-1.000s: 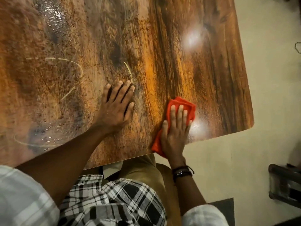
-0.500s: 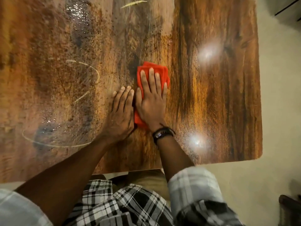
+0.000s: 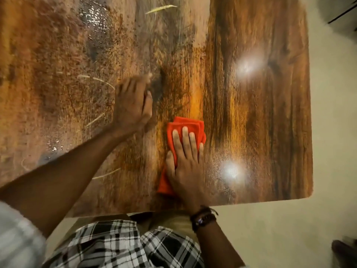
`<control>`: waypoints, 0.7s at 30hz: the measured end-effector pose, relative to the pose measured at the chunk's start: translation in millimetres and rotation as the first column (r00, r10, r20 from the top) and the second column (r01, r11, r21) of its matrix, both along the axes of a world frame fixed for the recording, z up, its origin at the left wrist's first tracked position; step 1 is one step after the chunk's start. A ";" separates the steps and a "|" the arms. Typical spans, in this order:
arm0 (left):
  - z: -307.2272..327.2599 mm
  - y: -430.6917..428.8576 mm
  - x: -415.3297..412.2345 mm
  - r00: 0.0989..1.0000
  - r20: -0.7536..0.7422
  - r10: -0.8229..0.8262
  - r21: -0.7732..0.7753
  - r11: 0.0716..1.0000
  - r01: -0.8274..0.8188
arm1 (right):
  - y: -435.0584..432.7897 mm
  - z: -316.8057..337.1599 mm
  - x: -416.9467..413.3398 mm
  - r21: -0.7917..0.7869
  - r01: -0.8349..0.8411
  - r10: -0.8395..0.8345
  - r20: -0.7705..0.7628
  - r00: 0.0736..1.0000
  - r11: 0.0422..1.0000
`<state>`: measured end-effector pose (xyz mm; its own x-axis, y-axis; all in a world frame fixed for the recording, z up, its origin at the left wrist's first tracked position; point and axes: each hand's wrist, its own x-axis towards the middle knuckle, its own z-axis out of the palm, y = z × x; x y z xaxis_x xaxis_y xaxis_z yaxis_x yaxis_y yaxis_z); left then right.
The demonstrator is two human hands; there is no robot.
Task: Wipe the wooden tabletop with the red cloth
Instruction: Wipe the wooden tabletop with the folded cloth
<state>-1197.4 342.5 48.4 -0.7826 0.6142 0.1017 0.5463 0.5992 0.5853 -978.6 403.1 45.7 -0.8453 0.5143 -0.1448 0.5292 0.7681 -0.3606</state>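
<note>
The wooden tabletop [image 3: 260, 113] fills most of the head view, glossy with dark grain. A folded red cloth [image 3: 185, 123] lies on it near the front edge, right of centre. My right hand [image 3: 185, 167] presses flat on the cloth with straight fingers, covering its middle, and a dark band sits on that wrist. My left hand [image 3: 133, 102] is on the table to the left of the cloth and apart from it. It is blurred, its fingers are bent and it holds nothing.
Water droplets [image 3: 94, 16] and pale curved streaks [image 3: 96, 79] mark the left half of the table. The rounded front right corner [image 3: 307, 194] borders beige floor [image 3: 289, 229]. A dark object [image 3: 345, 250] sits at the lower right.
My right hand has slid the cloth back toward the front edge and to the right. My left hand, flat beside the cloth before, now has bent fingers and sits apart from it.
</note>
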 end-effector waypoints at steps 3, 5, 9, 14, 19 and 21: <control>-7.6 34.4 -59.3 0.995 -0.094 -0.021 -0.106 0.994 0.011 | 7.7 -6.0 -13.9 0.055 0.022 -0.024 0.028 0.999 0.998; -13.5 48.6 -86.0 0.991 -0.131 -0.026 -0.164 0.987 0.004 | 24.0 -8.7 -44.1 0.064 0.041 -0.041 -0.006 0.999 0.997; -25.0 60.0 -100.9 0.992 -0.128 -0.008 -0.259 0.966 -0.026 | 80.5 -19.1 -124.7 0.116 0.057 -0.047 -0.090 0.995 0.992; -27.3 63.8 -101.0 0.988 -0.152 -0.039 -0.307 0.952 -0.009 | 167.3 -26.8 -253.3 0.157 0.076 -0.055 -0.138 0.989 0.985; -28.3 64.8 -101.1 0.986 -0.167 -0.018 -0.299 0.954 -0.033 | 243.6 -21.9 -364.5 0.086 0.030 -0.025 -0.059 0.998 0.996; -30.4 65.6 -100.7 0.983 -0.181 -0.015 -0.285 0.958 -0.038 | 262.7 -17.0 -394.4 0.062 0.035 -0.032 -0.041 0.999 0.997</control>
<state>-1298.1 408.1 18.0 -0.7748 0.6291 0.0627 0.6185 0.7336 0.2816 -1373.0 665.8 28.7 -0.8318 0.5495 -0.0780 0.5412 0.7719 -0.3336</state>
